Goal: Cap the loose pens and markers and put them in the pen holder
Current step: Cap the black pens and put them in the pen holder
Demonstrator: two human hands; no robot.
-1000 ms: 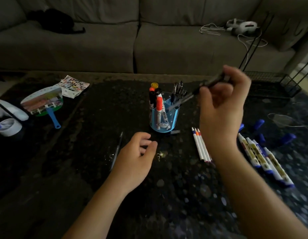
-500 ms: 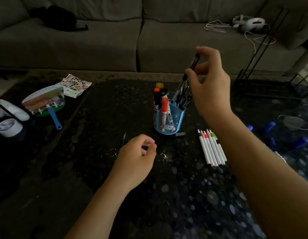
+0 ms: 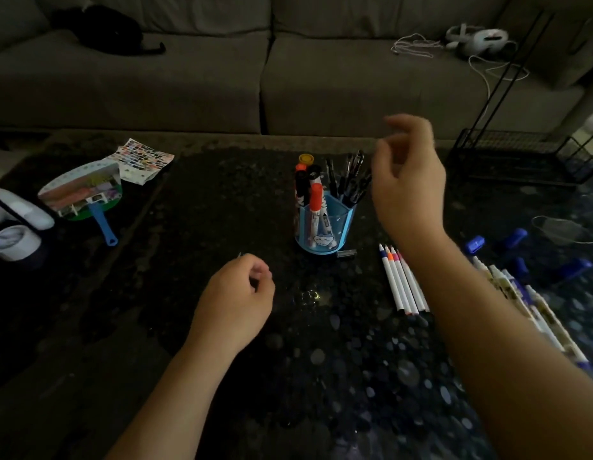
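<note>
The blue pen holder [image 3: 325,227] stands mid-table with orange and black markers [image 3: 315,200] and several black pens [image 3: 351,180] upright in it. My right hand [image 3: 407,184] hovers just right of the holder, fingers loosely curled, blurred and holding nothing. My left hand [image 3: 235,303] rests with curled fingers over a thin dark pen [image 3: 240,255]. Only the pen's tip shows beyond the knuckles, so the grip is unclear. Several thin white pens [image 3: 401,283] lie right of the holder. White markers [image 3: 520,293] and loose blue caps [image 3: 474,244] lie further right.
A small cap [image 3: 347,253] lies at the holder's base. A hand fan [image 3: 82,194], a sticker sheet [image 3: 144,159] and a white cup [image 3: 14,242] sit at the left. A grey couch [image 3: 189,78] runs behind the table, a black wire rack [image 3: 520,151] stands at the right.
My right hand dropped the black pen into the holder, let go and drew back to the right. My left hand slid slightly left over the thin pen.
</note>
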